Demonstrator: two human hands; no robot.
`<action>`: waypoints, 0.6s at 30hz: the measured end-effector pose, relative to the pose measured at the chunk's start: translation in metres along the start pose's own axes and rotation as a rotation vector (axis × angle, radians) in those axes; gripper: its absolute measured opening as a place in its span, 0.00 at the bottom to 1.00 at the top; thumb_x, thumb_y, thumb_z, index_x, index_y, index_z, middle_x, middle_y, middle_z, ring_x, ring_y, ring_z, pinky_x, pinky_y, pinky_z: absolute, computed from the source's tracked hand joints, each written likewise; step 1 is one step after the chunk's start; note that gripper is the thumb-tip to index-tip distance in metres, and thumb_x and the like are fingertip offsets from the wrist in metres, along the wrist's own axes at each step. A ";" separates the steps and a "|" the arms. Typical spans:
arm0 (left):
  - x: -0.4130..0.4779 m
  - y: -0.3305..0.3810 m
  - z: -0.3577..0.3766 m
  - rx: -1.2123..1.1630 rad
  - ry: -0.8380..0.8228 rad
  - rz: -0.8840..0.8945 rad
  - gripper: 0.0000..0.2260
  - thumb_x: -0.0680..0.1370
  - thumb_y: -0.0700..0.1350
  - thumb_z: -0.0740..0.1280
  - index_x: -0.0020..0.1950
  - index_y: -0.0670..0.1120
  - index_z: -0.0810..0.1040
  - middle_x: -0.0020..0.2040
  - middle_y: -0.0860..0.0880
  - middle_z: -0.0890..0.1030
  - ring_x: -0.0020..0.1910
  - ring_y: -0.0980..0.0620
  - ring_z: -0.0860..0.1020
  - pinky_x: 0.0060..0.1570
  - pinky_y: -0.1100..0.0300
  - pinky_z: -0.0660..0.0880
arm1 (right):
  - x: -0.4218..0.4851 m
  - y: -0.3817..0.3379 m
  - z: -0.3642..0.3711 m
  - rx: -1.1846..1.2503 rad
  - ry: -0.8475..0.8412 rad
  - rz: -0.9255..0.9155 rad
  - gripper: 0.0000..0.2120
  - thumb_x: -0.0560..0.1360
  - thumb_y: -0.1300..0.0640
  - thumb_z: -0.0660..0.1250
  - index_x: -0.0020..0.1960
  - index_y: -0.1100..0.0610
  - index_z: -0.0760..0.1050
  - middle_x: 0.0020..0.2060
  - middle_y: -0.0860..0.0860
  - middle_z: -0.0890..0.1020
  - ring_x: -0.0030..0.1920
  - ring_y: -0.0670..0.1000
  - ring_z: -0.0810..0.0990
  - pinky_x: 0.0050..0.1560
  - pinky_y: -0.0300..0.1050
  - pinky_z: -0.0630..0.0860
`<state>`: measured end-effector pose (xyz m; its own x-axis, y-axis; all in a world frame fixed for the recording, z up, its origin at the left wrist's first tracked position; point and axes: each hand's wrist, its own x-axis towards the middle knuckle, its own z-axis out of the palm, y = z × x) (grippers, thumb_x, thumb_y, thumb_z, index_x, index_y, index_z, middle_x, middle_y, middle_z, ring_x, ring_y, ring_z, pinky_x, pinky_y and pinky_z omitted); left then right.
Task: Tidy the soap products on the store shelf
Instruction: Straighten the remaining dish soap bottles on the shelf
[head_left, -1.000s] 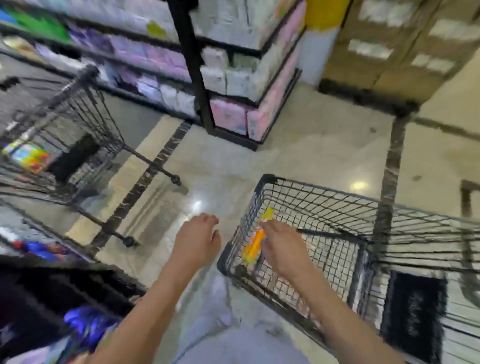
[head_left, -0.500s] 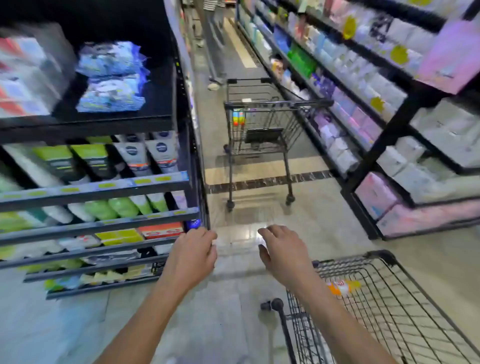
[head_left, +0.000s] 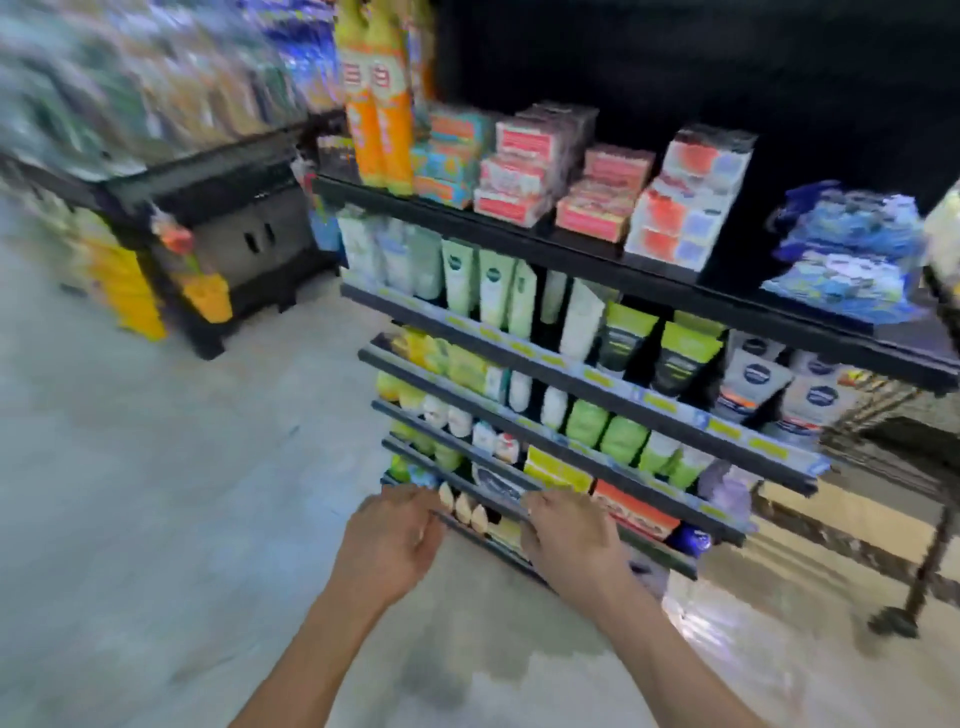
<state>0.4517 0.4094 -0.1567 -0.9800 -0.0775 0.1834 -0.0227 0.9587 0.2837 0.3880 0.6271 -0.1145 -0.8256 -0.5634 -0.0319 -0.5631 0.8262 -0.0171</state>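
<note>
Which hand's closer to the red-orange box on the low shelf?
Right. The right hand sits just left of the red-orange box; the left hand is farther left, beyond the small white bottles.

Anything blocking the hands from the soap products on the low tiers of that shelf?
Nothing visible. The left hand and right hand hang empty just before the bottom tiers of the shelf, small bottles between them. Only the front rails cross the products; reach over them.

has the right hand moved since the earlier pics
Yes. The right hand was out in the aisle past the end of the shelf unit; it has swung left and is now before its lowest rails.
</note>
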 end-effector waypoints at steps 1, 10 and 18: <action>0.002 -0.021 -0.008 0.009 0.006 -0.030 0.13 0.76 0.50 0.59 0.46 0.50 0.83 0.40 0.50 0.82 0.37 0.46 0.81 0.34 0.54 0.78 | 0.017 -0.018 -0.001 0.019 0.006 -0.020 0.06 0.77 0.52 0.70 0.48 0.54 0.81 0.43 0.51 0.83 0.47 0.56 0.82 0.42 0.46 0.75; 0.078 -0.143 -0.064 -0.006 0.039 -0.131 0.08 0.75 0.47 0.67 0.50 0.50 0.84 0.44 0.51 0.84 0.40 0.46 0.83 0.39 0.52 0.79 | 0.166 -0.099 -0.009 0.117 0.179 -0.137 0.11 0.83 0.51 0.59 0.58 0.52 0.78 0.50 0.50 0.80 0.53 0.54 0.80 0.51 0.48 0.75; 0.214 -0.193 -0.124 -0.068 0.181 -0.088 0.14 0.79 0.49 0.61 0.58 0.49 0.83 0.52 0.50 0.84 0.51 0.46 0.83 0.49 0.51 0.79 | 0.312 -0.088 -0.075 0.172 0.390 -0.108 0.12 0.82 0.50 0.62 0.60 0.53 0.79 0.51 0.49 0.81 0.53 0.54 0.80 0.52 0.49 0.77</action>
<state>0.2711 0.1740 -0.0559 -0.9233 -0.2136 0.3192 -0.0869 0.9257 0.3681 0.1774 0.3785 -0.0477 -0.7326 -0.5788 0.3581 -0.6601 0.7324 -0.1667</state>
